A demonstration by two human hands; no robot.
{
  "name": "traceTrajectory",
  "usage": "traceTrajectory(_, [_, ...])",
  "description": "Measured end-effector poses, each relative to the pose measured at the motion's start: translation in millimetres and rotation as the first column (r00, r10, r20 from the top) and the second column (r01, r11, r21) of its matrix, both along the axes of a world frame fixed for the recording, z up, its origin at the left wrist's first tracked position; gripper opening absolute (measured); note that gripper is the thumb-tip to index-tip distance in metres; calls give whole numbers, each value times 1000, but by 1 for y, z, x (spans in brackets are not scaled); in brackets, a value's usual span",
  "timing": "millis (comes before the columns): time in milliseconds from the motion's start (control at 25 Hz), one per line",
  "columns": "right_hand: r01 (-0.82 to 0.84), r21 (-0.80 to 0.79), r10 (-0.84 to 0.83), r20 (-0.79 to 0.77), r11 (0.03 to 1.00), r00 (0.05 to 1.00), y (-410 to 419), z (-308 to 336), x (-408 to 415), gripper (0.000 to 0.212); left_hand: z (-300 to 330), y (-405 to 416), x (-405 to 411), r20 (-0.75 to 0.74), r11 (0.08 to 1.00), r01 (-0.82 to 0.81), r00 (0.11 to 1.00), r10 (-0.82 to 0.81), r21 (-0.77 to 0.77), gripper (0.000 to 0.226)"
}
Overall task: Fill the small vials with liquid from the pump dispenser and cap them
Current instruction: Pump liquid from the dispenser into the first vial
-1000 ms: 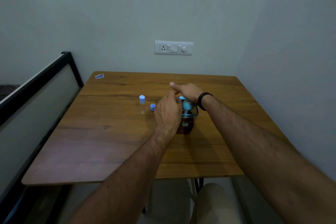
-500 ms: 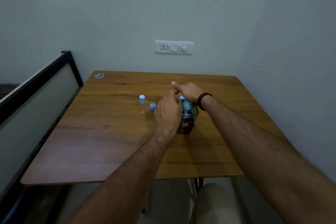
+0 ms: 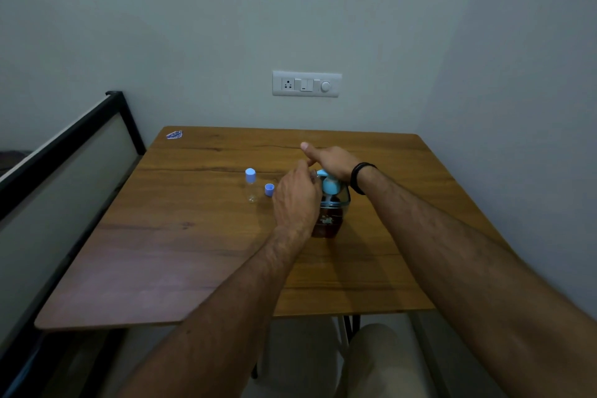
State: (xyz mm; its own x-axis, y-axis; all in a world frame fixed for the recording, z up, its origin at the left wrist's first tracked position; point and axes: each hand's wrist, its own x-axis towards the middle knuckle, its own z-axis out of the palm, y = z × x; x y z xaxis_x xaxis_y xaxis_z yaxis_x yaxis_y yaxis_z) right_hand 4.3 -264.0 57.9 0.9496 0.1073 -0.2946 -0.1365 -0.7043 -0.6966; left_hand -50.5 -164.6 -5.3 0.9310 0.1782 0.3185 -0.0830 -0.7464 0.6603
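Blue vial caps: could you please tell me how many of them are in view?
2. One cap sits on the upright vial left of the hands; the loose cap lies on the table beside it. The left hand may hide others.

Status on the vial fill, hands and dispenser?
Right hand pressing pump dispenser head. Left hand curled at the spout, vial mostly hidden. Capped vial and loose blue cap stand apart on table. Nothing obstructing.

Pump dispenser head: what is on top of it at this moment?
The right hand rests on top of the blue pump head, fingers stretched forward. The left hand is curled in front of the spout; a vial there is mostly hidden, so its fill cannot be seen.
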Motion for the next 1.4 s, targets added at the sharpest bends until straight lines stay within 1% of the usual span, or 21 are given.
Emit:
traceTrajectory(80, [1, 67, 6, -101, 998, 995, -1, 5, -4, 90, 1, 0, -1, 1, 1000, -3, 1000, 3, 11, 18])
traceTrajectory(120, [10, 89, 0, -117, 996, 993, -2, 5, -6, 93, 1, 0, -1, 1, 1000, -4, 1000, 4, 18, 18])
traceTrajectory(160, [19, 86, -11, -98, 996, 995, -1, 4, -5, 90, 1, 0, 0, 1, 1000, -3, 1000, 3, 24, 18])
traceTrajectory(280, [36, 34, -38, 53, 999, 998, 1, -4, -2, 64, 0, 0, 0, -3, 1000, -3, 1000, 3, 16, 18])
traceTrajectory(320, [36, 21, -38, 90, 999, 995, 2, -5, -1, 61, 0, 0, 0, -1, 1000, -3, 1000, 3, 13, 18])
traceTrajectory(360, [32, 17, -34, 101, 999, 994, 1, -5, -1, 64, 0, 0, 0, -2, 1000, 0, 1000, 0, 11, 16])
traceTrajectory(400, [32, 25, -34, 73, 999, 997, 0, -4, -2, 71, 0, 0, 0, -2, 1000, 1, 1000, -1, 4, 15])
traceTrajectory(480, [43, 81, -38, -61, 996, 997, -3, 2, -3, 93, 1, 0, -1, 5, 1000, -3, 1000, 3, 5, 14])
traceTrajectory(560, [62, 133, -38, -176, 989, 984, -3, 10, -5, 106, 2, 1, -2, 13, 1000, -4, 1000, 4, 13, 15])
traceTrajectory(600, [54, 127, -30, -183, 990, 983, -1, 12, -5, 107, 2, 0, -2, 14, 1000, -3, 1000, 3, 14, 16])
traceTrajectory(640, [38, 89, -24, -153, 995, 988, 1, 12, -4, 103, 2, 0, -2, 14, 1000, -2, 1000, 2, 12, 14])
traceTrajectory(720, [38, -13, -38, -29, 999, 999, 7, 8, -4, 88, 2, 1, -1, 8, 1000, -3, 1000, 3, 12, 10])
traceTrajectory(760, [49, -44, -48, 34, 998, 998, 8, 4, -2, 81, 1, 1, 0, 0, 1000, -6, 1000, 6, 13, 11])
traceTrajectory(840, [65, -73, -58, 90, 995, 994, 8, -1, -1, 75, 1, -1, 0, -9, 1000, -9, 1000, 9, 12, 13])
traceTrajectory(880, [62, -62, -57, 79, 996, 995, 7, 0, -1, 77, 1, -1, 0, -11, 1000, -13, 1000, 13, 5, 13])
traceTrajectory(1040, [72, 48, -68, -85, 996, 994, 4, 12, -10, 95, -3, 0, 1, -3, 1000, -3, 1000, 2, -4, 13])
traceTrajectory(1120, [74, 52, -71, -56, 996, 996, 5, 9, -9, 95, -3, 0, 3, 3, 1000, -6, 1000, 6, 6, 12])
traceTrajectory(1240, [91, -13, -90, 68, 996, 994, 7, 2, -7, 78, -4, -1, 4, 3, 1000, -4, 1000, 4, 8, 13])
traceTrajectory(1280, [86, -29, -84, 77, 996, 993, 8, 1, -5, 75, -3, -1, 4, 3, 1000, -5, 1000, 5, 12, 13])
traceTrajectory(1320, [76, -30, -75, 57, 997, 996, 8, 3, -5, 77, -3, 0, 4, 0, 1000, -4, 1000, 4, 12, 13])
traceTrajectory(1400, [61, -3, -61, -42, 998, 997, 5, 9, -6, 88, -4, 0, 6, -2, 1000, 3, 1000, -4, 0, 10])
